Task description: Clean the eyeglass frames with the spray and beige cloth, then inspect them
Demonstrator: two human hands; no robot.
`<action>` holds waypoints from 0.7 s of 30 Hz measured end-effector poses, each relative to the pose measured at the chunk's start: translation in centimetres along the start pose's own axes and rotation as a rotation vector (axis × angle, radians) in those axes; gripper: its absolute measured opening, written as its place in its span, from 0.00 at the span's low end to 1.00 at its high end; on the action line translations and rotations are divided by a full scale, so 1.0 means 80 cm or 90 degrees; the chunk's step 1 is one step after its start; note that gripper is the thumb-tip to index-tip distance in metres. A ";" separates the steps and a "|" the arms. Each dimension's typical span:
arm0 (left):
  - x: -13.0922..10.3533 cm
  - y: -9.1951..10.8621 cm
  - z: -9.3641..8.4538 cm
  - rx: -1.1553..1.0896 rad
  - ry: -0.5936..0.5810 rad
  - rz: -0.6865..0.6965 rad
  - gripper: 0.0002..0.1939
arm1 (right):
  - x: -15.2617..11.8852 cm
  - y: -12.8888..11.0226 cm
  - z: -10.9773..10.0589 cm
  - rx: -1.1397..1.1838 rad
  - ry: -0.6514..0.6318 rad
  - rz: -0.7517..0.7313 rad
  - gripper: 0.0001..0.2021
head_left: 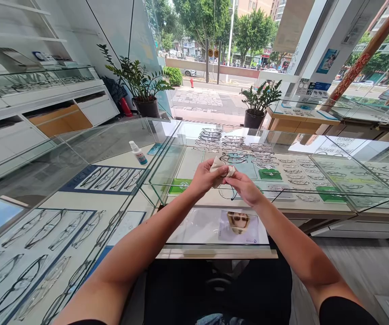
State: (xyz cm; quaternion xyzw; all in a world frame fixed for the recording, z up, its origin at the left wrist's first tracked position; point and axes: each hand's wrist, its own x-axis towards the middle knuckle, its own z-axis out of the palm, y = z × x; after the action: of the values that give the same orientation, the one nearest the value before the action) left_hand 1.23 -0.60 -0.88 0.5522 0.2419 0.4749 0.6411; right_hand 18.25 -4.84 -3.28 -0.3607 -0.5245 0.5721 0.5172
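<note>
Both hands meet in front of me above the glass counter. My left hand (207, 177) is closed around a crumpled beige cloth (216, 164), its thumb pressed onto the folds. Close beside it, my right hand (246, 186) is closed in a pinch at the cloth's right side. A pair of eyeglasses (227, 198) with a thin frame shows just beneath the fingers, one dark temple curving down. The fingers and cloth cover the rest of the eyeglasses, so the exact grip on them is partly hidden.
A spray bottle (138, 153) stands on the left counter. Glass display cases hold rows of eyeglasses (111, 178) and green boxes (269, 174). A leaflet (238, 227) lies near the counter's front edge. Potted plants (147, 106) stand beyond, by the window.
</note>
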 end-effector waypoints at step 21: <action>0.005 -0.001 -0.014 -0.011 -0.075 -0.024 0.30 | 0.003 0.001 -0.009 -0.013 0.035 0.014 0.22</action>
State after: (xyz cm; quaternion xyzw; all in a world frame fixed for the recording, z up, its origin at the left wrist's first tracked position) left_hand 0.46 0.28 -1.21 0.5686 0.2102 0.4314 0.6681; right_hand 18.88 -4.43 -3.44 -0.3875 -0.5121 0.5623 0.5210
